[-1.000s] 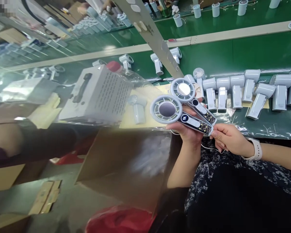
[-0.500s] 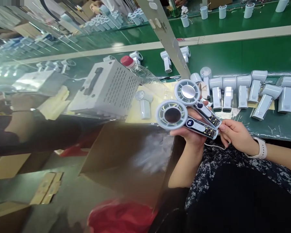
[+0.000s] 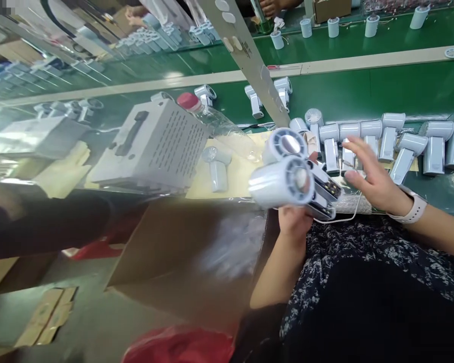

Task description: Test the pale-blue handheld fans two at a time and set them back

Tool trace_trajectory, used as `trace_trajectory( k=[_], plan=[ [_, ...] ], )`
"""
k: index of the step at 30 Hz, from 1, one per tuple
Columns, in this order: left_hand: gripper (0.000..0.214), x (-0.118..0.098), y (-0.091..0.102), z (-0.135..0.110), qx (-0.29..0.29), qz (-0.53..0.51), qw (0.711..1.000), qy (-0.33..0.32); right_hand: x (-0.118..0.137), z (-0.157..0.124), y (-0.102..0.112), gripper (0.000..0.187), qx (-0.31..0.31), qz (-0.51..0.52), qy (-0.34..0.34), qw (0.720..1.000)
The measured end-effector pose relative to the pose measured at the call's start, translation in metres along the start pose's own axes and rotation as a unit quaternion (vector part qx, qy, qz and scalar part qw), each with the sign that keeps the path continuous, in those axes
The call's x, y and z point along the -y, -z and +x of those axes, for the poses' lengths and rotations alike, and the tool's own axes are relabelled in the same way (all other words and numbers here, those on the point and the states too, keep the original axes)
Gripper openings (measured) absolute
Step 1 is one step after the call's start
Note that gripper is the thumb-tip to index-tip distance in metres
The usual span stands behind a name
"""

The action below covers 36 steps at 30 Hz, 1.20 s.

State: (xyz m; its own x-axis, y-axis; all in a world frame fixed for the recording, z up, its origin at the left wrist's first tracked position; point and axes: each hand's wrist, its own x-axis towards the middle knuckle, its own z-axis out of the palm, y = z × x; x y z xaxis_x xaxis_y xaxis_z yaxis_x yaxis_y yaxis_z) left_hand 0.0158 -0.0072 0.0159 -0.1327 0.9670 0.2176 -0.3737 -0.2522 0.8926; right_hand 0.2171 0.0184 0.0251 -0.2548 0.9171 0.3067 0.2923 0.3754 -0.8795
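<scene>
While left grip [image 3: 295, 222] clasps two fans [image 3: 274, 184] at three o'clock of view, circuit board [image 3: 330, 188] showing, right grip [image 3: 380, 189] spread near white cable [image 3: 340, 221]; whether pinching it, cannot tell. Step: apparently handling fans with cable. Next move: likely needs steady left grip, cable clear of standing fans [image 3: 388, 142] at right grip's twelve o'clock.

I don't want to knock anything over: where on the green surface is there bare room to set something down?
The broadest bare patch is the green surface at upper right, between the cream strip and the row of fans. It is crowded along that row, by the right hand, and around the two fans in the left hand.
</scene>
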Motion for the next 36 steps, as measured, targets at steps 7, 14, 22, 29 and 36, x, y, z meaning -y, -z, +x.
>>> trace_trajectory(
  k=[7,14,22,29,36],
  plan=[
    [0.057,0.003,0.025,0.007,0.077,0.013,0.989,0.125,0.001,-0.004,0.008,0.071,0.158,0.273,-0.066,0.947],
    [0.056,0.000,0.005,0.001,0.128,-0.081,0.978,0.145,0.002,-0.018,0.007,0.059,0.114,0.351,-0.108,0.923],
    [0.051,0.000,-0.004,-0.010,0.171,-0.061,0.968,0.176,0.000,-0.026,0.009,0.059,0.109,0.352,-0.149,0.918],
    [0.070,0.001,0.003,-0.014,0.204,-0.046,0.960,0.187,-0.003,-0.027,0.002,0.053,0.115,0.398,-0.173,0.894],
    [0.051,0.000,0.003,-0.017,0.172,-0.071,0.963,0.193,-0.004,-0.029,0.000,0.061,0.114,0.398,-0.188,0.891]
  ],
)
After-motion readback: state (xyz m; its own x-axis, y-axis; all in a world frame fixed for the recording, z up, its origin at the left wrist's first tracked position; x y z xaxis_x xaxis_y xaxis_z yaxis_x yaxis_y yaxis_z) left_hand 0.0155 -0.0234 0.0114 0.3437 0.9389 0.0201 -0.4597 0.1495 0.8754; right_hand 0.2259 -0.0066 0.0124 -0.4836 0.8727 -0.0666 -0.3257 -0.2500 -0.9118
